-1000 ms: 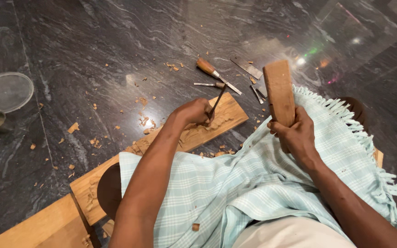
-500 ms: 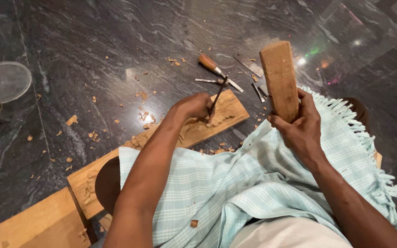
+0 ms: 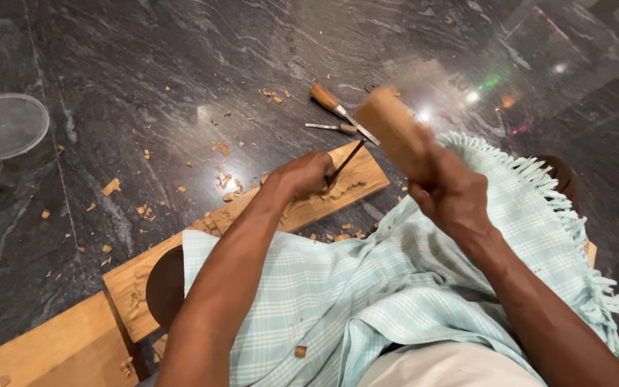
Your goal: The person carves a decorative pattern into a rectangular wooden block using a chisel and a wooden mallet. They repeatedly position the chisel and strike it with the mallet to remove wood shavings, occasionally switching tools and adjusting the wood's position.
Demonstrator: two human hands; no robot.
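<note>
Carving a long pale wooden plank on the dark marble floor.
Left hand gripping thin metal chisel; right hand clenched around blurred wooden mallet block.

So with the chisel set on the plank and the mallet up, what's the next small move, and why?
Probably bring the wooden mallet in the right hand down onto the chisel. The left hand holds its tip on the carved plank, and the mallet is raised just above its butt end, blurred.
</note>
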